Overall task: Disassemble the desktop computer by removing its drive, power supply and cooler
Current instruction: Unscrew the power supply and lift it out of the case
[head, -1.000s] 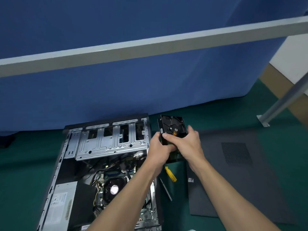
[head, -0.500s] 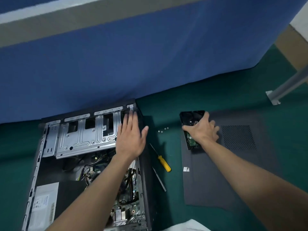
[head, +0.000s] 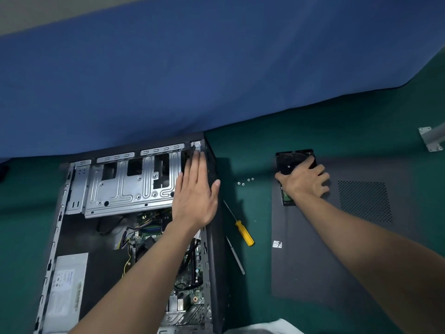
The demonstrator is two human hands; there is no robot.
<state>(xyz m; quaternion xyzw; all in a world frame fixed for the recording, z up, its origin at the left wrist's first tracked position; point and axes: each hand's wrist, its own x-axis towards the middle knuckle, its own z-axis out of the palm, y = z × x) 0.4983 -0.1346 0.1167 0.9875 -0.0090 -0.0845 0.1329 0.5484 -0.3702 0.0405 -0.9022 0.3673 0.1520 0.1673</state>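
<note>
Blue partition (head: pixel 216 68): fills the upper half of the frame, behind everything else.
Green surface (head: pixel 313 121): runs across the lower half and carries all the parts.
Desktop case (head: pixel 212 261): lies open on its side at lower left, with its dark right wall facing the centre of the frame.
Side panel (head: pixel 313 261): a grey sheet lying flat at right, well apart from the case, with a perforated vent toward its upper right.
Drive cage (head: pixel 125 189): bare silver metal across the top of the case.
Power supply (head: pixel 65 290): sits inside the case at the lower left edge, label up.
Left hand (head: pixel 196 196): lies flat with straight, closed fingers on the upper right corner of the case, gripping nothing.
Right hand (head: pixel 304 183): thumb and curled fingers clasp the hard drive from above.
Hard drive (head: pixel 287 160): out of the case, resting on the upper left corner of the side panel, right of centre.
Screwdriver (head: pixel 244 233): yellow handle, lying on the green between case and panel.
Screws (head: pixel 243 183): a small loose cluster above the screwdriver.
</note>
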